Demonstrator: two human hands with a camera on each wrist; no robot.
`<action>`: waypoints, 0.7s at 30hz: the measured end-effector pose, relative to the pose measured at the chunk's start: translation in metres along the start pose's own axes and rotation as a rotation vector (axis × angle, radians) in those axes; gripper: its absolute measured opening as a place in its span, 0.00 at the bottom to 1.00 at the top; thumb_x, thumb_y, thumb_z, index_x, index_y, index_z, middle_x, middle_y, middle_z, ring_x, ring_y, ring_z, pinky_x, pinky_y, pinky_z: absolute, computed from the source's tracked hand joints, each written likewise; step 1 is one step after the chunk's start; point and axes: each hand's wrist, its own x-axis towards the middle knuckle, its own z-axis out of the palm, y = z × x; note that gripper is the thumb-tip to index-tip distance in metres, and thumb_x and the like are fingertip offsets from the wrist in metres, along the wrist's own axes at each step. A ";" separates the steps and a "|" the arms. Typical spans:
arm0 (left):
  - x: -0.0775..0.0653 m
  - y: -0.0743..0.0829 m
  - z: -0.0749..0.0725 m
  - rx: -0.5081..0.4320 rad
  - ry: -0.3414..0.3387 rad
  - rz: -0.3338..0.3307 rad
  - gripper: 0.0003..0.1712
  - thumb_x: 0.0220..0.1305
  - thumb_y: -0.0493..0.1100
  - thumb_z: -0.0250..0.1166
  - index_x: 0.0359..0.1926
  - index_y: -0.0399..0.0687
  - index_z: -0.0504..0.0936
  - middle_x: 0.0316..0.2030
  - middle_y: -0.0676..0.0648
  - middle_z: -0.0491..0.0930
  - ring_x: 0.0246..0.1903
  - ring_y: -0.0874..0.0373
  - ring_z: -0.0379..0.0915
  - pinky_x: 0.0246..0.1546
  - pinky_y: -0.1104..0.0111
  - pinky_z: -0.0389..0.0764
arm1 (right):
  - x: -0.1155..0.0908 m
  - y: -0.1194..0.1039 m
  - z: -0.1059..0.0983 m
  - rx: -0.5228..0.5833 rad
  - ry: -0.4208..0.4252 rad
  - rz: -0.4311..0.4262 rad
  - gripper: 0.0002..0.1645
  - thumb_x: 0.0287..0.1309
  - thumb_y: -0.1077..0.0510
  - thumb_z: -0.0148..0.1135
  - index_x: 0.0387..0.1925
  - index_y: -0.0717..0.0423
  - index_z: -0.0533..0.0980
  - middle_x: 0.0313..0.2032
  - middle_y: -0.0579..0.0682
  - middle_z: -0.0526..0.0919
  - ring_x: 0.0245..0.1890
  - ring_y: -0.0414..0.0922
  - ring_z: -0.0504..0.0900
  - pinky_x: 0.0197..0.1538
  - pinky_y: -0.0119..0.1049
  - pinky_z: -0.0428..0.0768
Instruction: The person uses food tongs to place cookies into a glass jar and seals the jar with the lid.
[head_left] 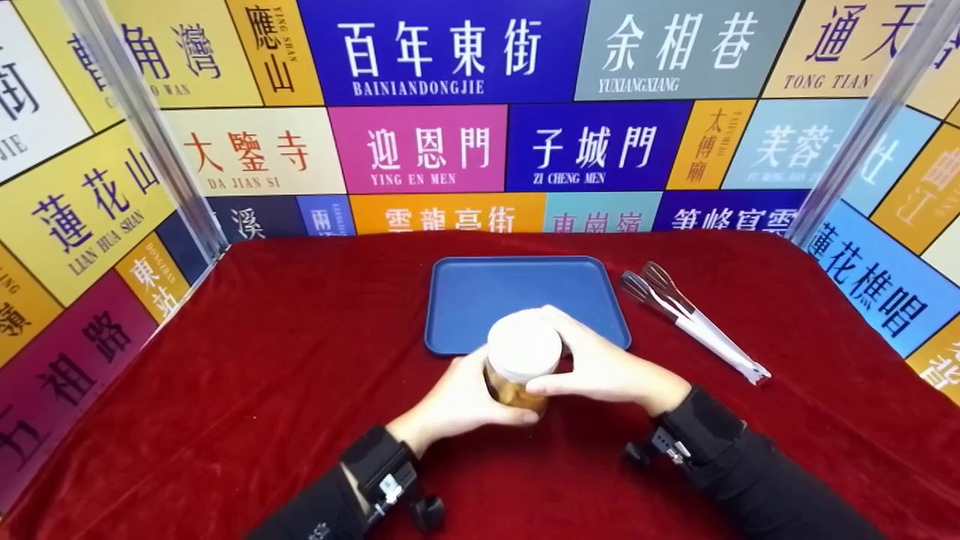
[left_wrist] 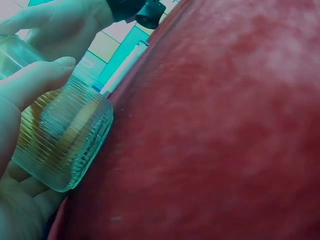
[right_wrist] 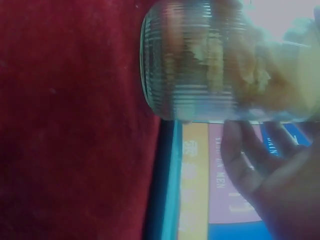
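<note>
A ribbed clear glass jar (head_left: 512, 391) with a white lid (head_left: 524, 345) stands between the two hands, in front of the tray. Yellow-brown pieces show through its wall; what they are is unclear. My left hand (head_left: 459, 397) wraps round the jar's left side, its thumb across the front. On the right, my right hand (head_left: 604, 367) grips the upper part near the lid, thumb in front and fingers round the far side. The jar's ribbed lower body (left_wrist: 75, 135) shows in the left wrist view, close to the cloth; I cannot tell whether it touches.
Behind the jar lies a blue rectangular tray (head_left: 480, 281). Metal tongs (head_left: 701, 330) with white handles lie to its right, tips spread. Dark red cloth (head_left: 247, 375) covers the table. Colourful sign-covered panels (head_left: 435, 150) stand along the back and both sides, with clear posts at the corners.
</note>
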 end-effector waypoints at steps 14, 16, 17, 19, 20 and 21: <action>0.009 0.001 -0.065 0.023 0.333 -0.090 0.50 0.40 0.50 0.92 0.64 0.44 0.80 0.55 0.49 0.87 0.56 0.55 0.83 0.62 0.56 0.80 | -0.009 0.006 -0.025 -0.567 -0.055 0.109 0.59 0.62 0.21 0.64 0.86 0.29 0.49 0.84 0.48 0.52 0.83 0.58 0.52 0.78 0.69 0.54; 0.010 -0.004 -0.076 0.051 0.386 -0.104 0.51 0.40 0.50 0.92 0.65 0.43 0.79 0.57 0.48 0.87 0.57 0.53 0.82 0.63 0.55 0.79 | -0.009 0.009 -0.027 -0.615 -0.052 0.128 0.58 0.63 0.20 0.61 0.86 0.31 0.50 0.84 0.50 0.52 0.83 0.61 0.49 0.78 0.71 0.50; 0.010 -0.007 -0.081 0.067 0.415 -0.117 0.51 0.41 0.51 0.92 0.65 0.43 0.79 0.57 0.47 0.87 0.58 0.53 0.82 0.64 0.55 0.79 | -0.010 0.010 -0.027 -0.630 -0.054 0.141 0.58 0.64 0.20 0.60 0.86 0.33 0.50 0.84 0.51 0.52 0.83 0.62 0.47 0.78 0.72 0.48; 0.008 -0.013 -0.091 0.107 0.476 -0.152 0.51 0.42 0.51 0.91 0.66 0.43 0.78 0.58 0.45 0.86 0.59 0.51 0.82 0.64 0.54 0.79 | -0.010 0.012 -0.029 -0.650 -0.055 0.170 0.57 0.65 0.20 0.59 0.86 0.34 0.51 0.84 0.51 0.52 0.84 0.62 0.46 0.78 0.73 0.46; 0.007 -0.017 -0.096 0.128 0.508 -0.173 0.51 0.42 0.52 0.91 0.66 0.43 0.78 0.58 0.43 0.86 0.59 0.50 0.82 0.64 0.53 0.79 | -0.010 0.012 -0.030 -0.657 -0.057 0.182 0.57 0.65 0.20 0.58 0.86 0.35 0.52 0.84 0.51 0.52 0.84 0.62 0.46 0.78 0.73 0.45; 0.006 -0.020 -0.102 0.149 0.539 -0.194 0.52 0.42 0.52 0.91 0.66 0.42 0.77 0.59 0.42 0.86 0.60 0.49 0.81 0.64 0.53 0.78 | -0.010 0.013 -0.030 -0.662 -0.059 0.191 0.57 0.66 0.20 0.58 0.86 0.36 0.52 0.84 0.51 0.52 0.84 0.62 0.46 0.78 0.73 0.45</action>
